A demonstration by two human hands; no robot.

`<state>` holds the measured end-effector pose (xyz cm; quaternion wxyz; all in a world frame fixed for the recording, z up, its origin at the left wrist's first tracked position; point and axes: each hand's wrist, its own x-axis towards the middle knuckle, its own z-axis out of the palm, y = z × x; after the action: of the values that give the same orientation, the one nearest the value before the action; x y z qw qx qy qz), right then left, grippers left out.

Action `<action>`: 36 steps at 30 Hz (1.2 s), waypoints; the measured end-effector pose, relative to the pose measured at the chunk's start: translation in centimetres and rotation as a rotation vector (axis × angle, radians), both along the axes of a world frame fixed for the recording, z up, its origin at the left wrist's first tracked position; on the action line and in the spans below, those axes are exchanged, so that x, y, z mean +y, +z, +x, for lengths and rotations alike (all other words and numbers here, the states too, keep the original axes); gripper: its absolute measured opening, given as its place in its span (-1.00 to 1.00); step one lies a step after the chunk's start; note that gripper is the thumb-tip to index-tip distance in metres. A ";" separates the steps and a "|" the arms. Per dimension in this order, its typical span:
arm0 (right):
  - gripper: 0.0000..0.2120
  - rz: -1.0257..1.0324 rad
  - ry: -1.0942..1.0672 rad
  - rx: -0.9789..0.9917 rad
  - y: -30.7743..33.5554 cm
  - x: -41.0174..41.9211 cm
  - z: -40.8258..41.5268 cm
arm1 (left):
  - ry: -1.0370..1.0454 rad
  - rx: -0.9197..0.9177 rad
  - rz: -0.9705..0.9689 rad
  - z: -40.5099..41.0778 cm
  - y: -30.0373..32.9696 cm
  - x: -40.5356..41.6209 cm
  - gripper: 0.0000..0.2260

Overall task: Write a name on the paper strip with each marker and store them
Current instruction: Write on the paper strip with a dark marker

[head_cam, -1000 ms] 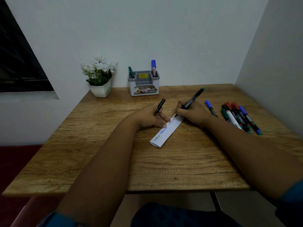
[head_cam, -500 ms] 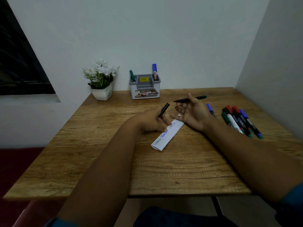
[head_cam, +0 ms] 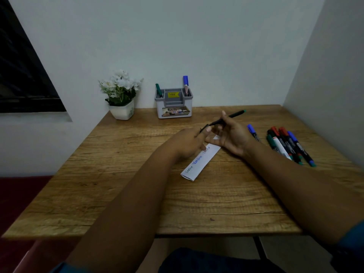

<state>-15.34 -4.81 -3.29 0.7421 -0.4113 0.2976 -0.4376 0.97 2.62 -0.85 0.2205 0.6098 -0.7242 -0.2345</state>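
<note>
A white paper strip [head_cam: 199, 163] lies on the wooden table [head_cam: 137, 184] with three written names on it. My right hand [head_cam: 230, 134] holds a thin black marker with a green end [head_cam: 234, 115] level above the strip's far end. My left hand [head_cam: 189, 142] grips the marker's black cap [head_cam: 203, 128], and the cap meets the marker's tip. A grey pen holder [head_cam: 174, 104] at the back wall holds a green marker [head_cam: 158, 90] and a blue marker [head_cam: 185, 84].
A blue marker [head_cam: 253, 132] lies to the right of my right hand. Farther right lies a bunch of several markers [head_cam: 287, 144] in green, red, black and blue. A white flower pot [head_cam: 122, 112] stands at the back left. Walls close the back and right sides.
My right hand lifted the marker off the strip and turned it level. My left hand brought the cap up to the marker's tip.
</note>
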 end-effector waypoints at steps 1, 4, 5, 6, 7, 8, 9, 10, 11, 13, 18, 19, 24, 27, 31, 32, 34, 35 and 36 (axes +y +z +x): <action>-0.68 0.009 0.003 -0.012 0.0 -0.1 0.0 | 0.011 -0.032 -0.023 -0.2 -0.1 -0.1 -0.68; -0.67 0.029 -0.014 -0.035 -0.2 -0.2 -0.1 | 0.025 -0.171 -0.114 -0.7 0.0 -0.4 -0.71; -0.67 0.027 -0.019 -0.035 -0.2 -0.2 -0.2 | 0.030 -0.199 -0.145 -0.8 0.0 -0.4 -0.70; -0.67 0.022 -0.023 -0.031 -0.1 -0.2 -0.2 | 0.037 -0.213 -0.170 -0.9 -0.1 -0.5 -0.68; -0.67 0.014 -0.023 -0.026 -0.1 -0.1 -0.2 | 0.044 -0.219 -0.188 -0.9 -0.2 -0.6 -0.67; -0.67 0.008 -0.018 -0.020 -0.1 0.0 -0.2 | 0.052 -0.222 -0.201 -0.9 -0.3 -0.6 -0.66; -0.67 0.005 -0.014 -0.019 0.0 0.0 -0.2 | 0.056 -0.226 -0.208 -0.9 -0.4 -0.7 -0.65; -0.67 0.006 -0.010 -0.020 0.0 0.1 -0.2 | 0.055 -0.229 -0.212 -0.8 -0.5 -0.8 -0.64; -0.67 0.009 -0.007 -0.023 0.1 0.2 -0.2 | 0.050 -0.228 -0.215 -0.7 -0.5 -0.9 -0.65; -0.69 -0.007 0.020 -0.013 0.1 0.3 -0.2 | 0.042 -0.216 -0.220 -0.6 -0.6 -1.0 -0.65; -0.86 -0.122 0.155 0.038 -0.4 0.6 0.1 | 0.022 -0.228 -0.291 -0.8 -0.8 -1.1 -0.71; -0.87 -0.108 0.165 0.025 -0.5 0.6 0.0 | 0.013 -0.226 -0.307 -0.7 -0.9 -1.1 -0.71; -0.87 -0.072 0.212 0.053 -0.5 -0.2 -0.2 | -0.011 -0.291 -0.391 -0.3 -1.5 -1.6 -0.71; -0.85 -0.066 0.226 0.061 -0.2 -0.2 0.0 | -0.019 -0.282 -0.435 -0.3 -1.6 -1.4 -0.76; -0.77 -0.145 0.213 0.170 -0.1 0.7 0.5 | 0.011 -0.186 -0.287 -0.1 -1.9 -2.4 -0.74; -0.74 -0.178 0.194 0.203 -0.1 0.9 0.7 | 0.029 -0.125 -0.272 -0.1 -1.7 -2.6 -0.76; -0.67 -0.217 0.130 0.269 -0.3 1.1 1.0 | 0.079 0.079 -0.289 0.1 -0.9 -2.3 -0.82; -0.66 -0.230 0.088 0.305 -0.4 1.1 1.2 | 0.104 0.213 -0.308 0.5 -0.5 -2.1 -0.84; -0.64 -0.254 0.038 0.356 -0.6 1.1 1.4 | 0.136 0.339 -0.340 1.2 -0.1 -1.9 -0.85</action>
<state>-13.99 -3.73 -3.88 0.6282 -0.5778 0.3586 -0.3780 2.15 0.68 -0.92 0.4534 0.5633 -0.6633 -0.1926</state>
